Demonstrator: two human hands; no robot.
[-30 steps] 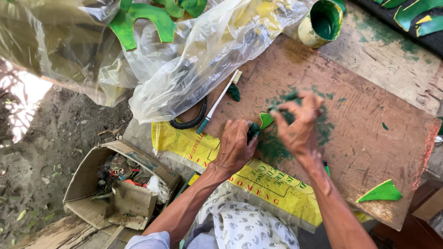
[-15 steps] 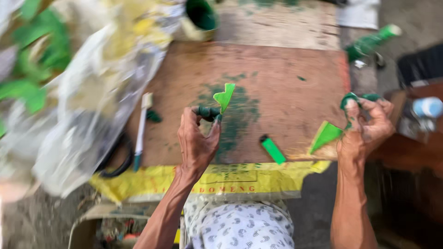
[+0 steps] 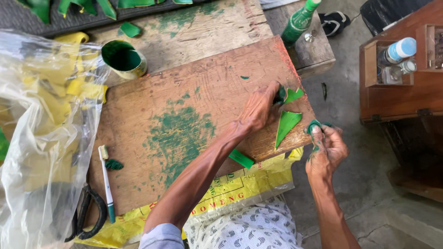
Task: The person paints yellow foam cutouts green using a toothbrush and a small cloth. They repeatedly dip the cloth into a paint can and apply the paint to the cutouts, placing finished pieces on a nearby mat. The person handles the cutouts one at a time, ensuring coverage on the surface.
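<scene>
Left hand (image 3: 258,110) has crossed to green pieces (image 3: 287,125).

1. There is one camera, worn on the person's head.
2. It looks almost straight down at the wooden board (image 3: 184,120) and both arms.
3. It is close: the board fills most of the view, with floor (image 3: 364,184) at the right.

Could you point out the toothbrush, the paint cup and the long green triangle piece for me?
toothbrush (image 3: 106,182), head view, middle of its white handle.
paint cup (image 3: 122,57), head view, green-coated inside of the cup.
green triangle piece (image 3: 286,125), head view, the wide upper part of its painted face.
</scene>
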